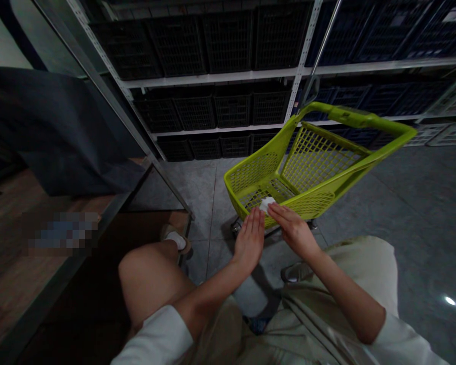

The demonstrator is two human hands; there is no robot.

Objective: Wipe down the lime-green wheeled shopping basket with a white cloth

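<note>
A small crumpled white tissue [266, 204] is between my two hands, in front of my knees. My left hand [250, 238] has its fingers straight and together, their tips against the tissue's left side; the thumb is hidden. From the right, my right hand [294, 232] pinches the tissue at its fingertips. Behind the hands stands a lime-green shopping cart [329, 200] with mesh sides. The near rim of its basket lies just beyond my fingers, and I cannot tell whether they touch it.
A wooden-topped bench [7, 203] with a metal edge runs along my left, with a dark cloth or bag [87, 137] on it and a blurred-out patch. Metal shelves [213, 78] with black crates [231, 43] and dark blue crates [387, 35] line the back. Grey floor [414, 203] lies right.
</note>
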